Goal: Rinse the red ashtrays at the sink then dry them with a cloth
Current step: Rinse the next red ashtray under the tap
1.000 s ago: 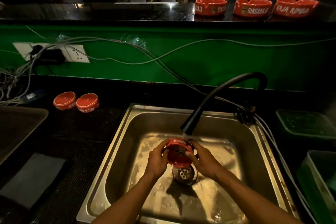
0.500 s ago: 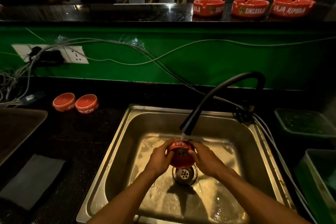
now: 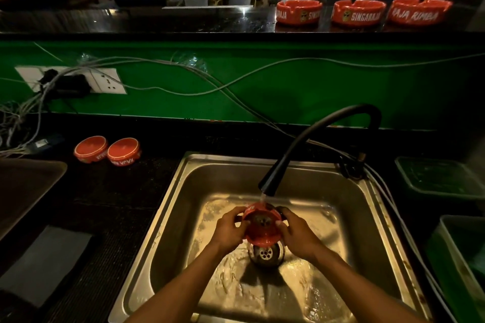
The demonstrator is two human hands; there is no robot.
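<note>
- The left hand [image 3: 229,228] and right hand [image 3: 295,231] hold one red ashtray [image 3: 261,225] between them. The fingers [image 3: 231,214] of each are curled round its rim, so both hands are grasping it and neither is loose.
- It is tipped with the bowl facing the person and its far edge up under the stream, which looks meant to let water run across the inside and spill off the low edge.
- Straight below the fingers is the drain [image 3: 265,254], so the runoff falls right where it leaves the sink [image 3: 181,191].
- Just above and beyond the fingers hangs the black faucet [image 3: 296,149], its head bent low toward the ashtray, likely to keep splashing down.
- Well off to the left of the fingers a dark cloth [image 3: 44,265] lies flat on the counter [image 3: 115,191], handy for drying, I'd guess.
- Farther left and beyond, two ashtrays [image 3: 107,151] sit upside down, touching side by side; I'd guess they are draining.
- Farthest, up and right of the fingers, three upright ashtrays [image 3: 358,14] stand in a row on the bar top [image 3: 131,21], probably waiting their turn.
</note>
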